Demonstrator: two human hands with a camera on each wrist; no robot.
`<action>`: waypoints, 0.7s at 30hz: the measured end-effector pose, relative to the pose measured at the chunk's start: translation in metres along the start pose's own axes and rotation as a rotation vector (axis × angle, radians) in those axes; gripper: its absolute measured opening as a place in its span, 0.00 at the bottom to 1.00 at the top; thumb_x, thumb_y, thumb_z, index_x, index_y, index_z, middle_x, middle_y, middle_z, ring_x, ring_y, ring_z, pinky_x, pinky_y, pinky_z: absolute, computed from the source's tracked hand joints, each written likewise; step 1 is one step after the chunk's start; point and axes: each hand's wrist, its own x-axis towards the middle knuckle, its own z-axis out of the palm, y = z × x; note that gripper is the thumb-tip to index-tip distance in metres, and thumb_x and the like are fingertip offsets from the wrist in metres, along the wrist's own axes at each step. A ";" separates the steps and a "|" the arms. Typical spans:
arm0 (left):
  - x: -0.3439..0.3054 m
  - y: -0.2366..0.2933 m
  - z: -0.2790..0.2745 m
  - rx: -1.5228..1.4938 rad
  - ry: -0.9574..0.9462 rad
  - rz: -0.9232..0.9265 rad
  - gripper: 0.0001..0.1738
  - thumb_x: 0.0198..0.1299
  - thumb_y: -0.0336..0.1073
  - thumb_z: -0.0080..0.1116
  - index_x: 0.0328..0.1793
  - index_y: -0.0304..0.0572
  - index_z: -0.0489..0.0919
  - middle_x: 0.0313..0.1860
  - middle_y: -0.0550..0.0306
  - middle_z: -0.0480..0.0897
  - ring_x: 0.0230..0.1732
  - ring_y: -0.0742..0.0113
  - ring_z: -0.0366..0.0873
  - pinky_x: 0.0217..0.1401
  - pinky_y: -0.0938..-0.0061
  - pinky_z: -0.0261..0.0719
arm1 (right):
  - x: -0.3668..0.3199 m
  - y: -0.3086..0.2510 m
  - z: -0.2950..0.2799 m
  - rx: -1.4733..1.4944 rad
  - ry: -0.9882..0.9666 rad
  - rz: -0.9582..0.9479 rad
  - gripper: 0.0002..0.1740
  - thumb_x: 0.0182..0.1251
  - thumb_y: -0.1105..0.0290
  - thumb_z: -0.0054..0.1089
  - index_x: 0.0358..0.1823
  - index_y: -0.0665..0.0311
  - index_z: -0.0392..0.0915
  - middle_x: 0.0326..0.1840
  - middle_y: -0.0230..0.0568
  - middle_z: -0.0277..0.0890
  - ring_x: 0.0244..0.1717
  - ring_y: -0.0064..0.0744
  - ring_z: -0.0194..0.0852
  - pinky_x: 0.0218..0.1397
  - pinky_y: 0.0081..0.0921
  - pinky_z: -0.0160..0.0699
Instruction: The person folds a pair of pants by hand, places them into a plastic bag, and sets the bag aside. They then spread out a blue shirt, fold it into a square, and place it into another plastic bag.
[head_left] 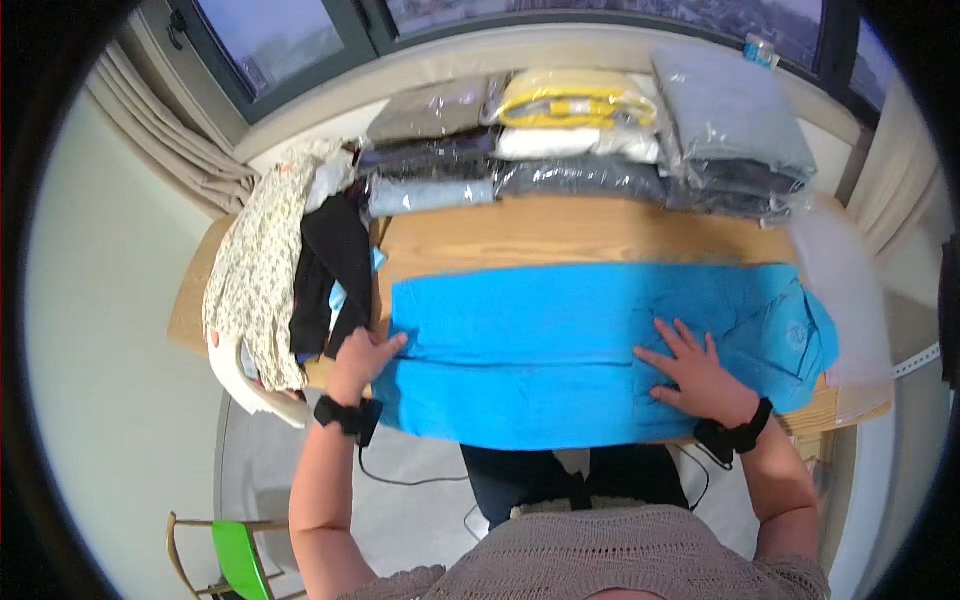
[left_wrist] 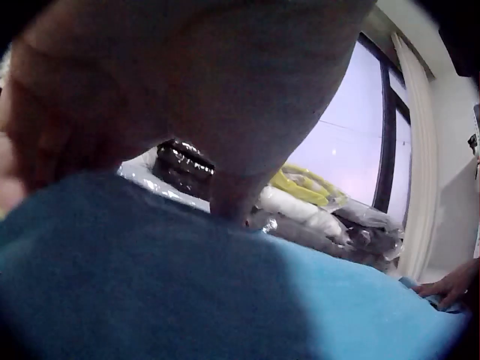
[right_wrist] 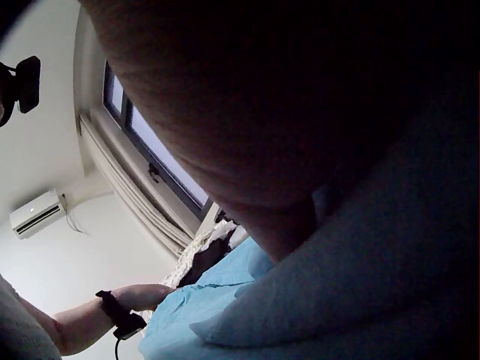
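A long, folded blue garment (head_left: 520, 320) lies across the wooden table, with a lengthwise crease and a small pale print near its rumpled right end. My left hand (head_left: 362, 362) is at its left end, thumb over the cloth and fingers bent at the edge; it grips the hem there. In the left wrist view the thumb (left_wrist: 234, 196) comes down on the fabric, while the other fingers are mostly dark. My right hand (head_left: 694, 376) rests flat on the garment's right part, fingers spread. The right wrist view shows its underside in deep shadow, close over the blue cloth.
Clear-bagged folded clothes stand along the window side, including a yellow bundle (head_left: 575, 98) and a large grey-blue pack (head_left: 735, 115). On the left lie a floral garment (head_left: 262, 260) and a black garment (head_left: 338, 255). Translucent plastic (head_left: 850, 300) covers the right end. A green chair (head_left: 240, 560) stands below left.
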 end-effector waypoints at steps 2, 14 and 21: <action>-0.011 0.004 0.008 0.021 0.038 0.021 0.42 0.44 0.67 0.65 0.38 0.26 0.75 0.36 0.34 0.81 0.42 0.42 0.80 0.44 0.57 0.77 | -0.001 0.000 -0.001 -0.007 0.021 0.007 0.35 0.61 0.54 0.59 0.70 0.36 0.58 0.78 0.45 0.36 0.77 0.57 0.32 0.68 0.73 0.36; 0.000 -0.005 0.041 -0.071 0.044 0.079 0.32 0.45 0.52 0.71 0.31 0.21 0.76 0.30 0.33 0.81 0.33 0.45 0.81 0.33 0.62 0.77 | 0.005 0.003 -0.002 0.018 -0.042 0.005 0.35 0.62 0.51 0.57 0.71 0.35 0.56 0.79 0.44 0.34 0.77 0.56 0.29 0.69 0.72 0.33; 0.020 0.004 0.032 -0.497 0.072 0.254 0.24 0.52 0.45 0.66 0.32 0.23 0.76 0.25 0.42 0.80 0.27 0.61 0.78 0.30 0.64 0.72 | 0.017 0.006 -0.010 0.010 -0.074 0.040 0.35 0.64 0.52 0.56 0.71 0.34 0.55 0.79 0.43 0.33 0.78 0.54 0.27 0.70 0.69 0.32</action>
